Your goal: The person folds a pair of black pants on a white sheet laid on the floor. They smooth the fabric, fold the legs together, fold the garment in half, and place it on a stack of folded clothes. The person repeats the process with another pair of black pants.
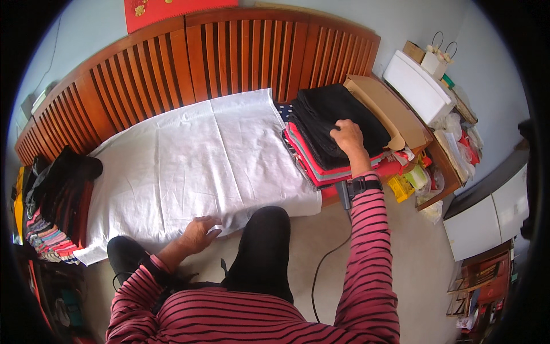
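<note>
A white sheet (172, 155) covers the long wooden bench, with creases across it. At its right end stands a stack of folded clothes (309, 152), red, grey and patterned below. Black folded garments (338, 103) lie on top of that stack. My right hand (348, 137) reaches onto them, its fingers curled and closed on the near part of the black cloth. Low over the front edge of the sheet is my left hand (197, 234), with the thumb and fingers loosely bent and apart. Nothing shows in it.
A slatted wooden backrest (246, 51) runs behind the sheet. At the left end lies another pile of folded clothes (63, 200). Right of the stack are a cardboard box (395, 114) and a white box (418, 86). A black cord (315, 281) crosses the floor.
</note>
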{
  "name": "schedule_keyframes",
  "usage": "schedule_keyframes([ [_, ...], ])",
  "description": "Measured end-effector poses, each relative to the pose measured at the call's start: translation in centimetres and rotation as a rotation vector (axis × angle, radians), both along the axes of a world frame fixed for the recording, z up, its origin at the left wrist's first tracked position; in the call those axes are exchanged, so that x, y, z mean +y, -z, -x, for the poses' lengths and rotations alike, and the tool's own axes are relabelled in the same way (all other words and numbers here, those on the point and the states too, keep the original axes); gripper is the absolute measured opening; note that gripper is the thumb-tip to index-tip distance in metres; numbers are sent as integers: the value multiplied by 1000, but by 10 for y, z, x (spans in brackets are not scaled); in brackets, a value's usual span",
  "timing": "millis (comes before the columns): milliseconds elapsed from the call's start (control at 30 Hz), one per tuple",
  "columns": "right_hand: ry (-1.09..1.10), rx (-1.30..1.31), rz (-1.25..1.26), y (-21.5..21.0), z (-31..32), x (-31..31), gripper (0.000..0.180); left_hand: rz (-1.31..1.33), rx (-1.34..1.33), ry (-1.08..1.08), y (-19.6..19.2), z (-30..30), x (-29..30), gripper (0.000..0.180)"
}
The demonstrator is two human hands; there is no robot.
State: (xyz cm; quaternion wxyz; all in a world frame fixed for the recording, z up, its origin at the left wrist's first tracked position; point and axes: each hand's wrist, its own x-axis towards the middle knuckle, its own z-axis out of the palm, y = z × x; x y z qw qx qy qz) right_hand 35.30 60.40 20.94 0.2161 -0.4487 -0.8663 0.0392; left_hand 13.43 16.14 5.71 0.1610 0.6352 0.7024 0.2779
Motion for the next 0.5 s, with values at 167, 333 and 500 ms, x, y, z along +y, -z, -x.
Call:
schedule_keyframes([
  [167, 74, -163, -71, 17, 17, -22, 22, -43, -13, -3, 7, 3, -8, 23],
  [333, 103, -448, -277, 36, 36, -52, 53, -42, 31, 43, 6, 3, -13, 22],
  [500, -57, -450, -330, 47, 44, -71, 61, 36, 10, 21, 2, 4, -18, 23],
])
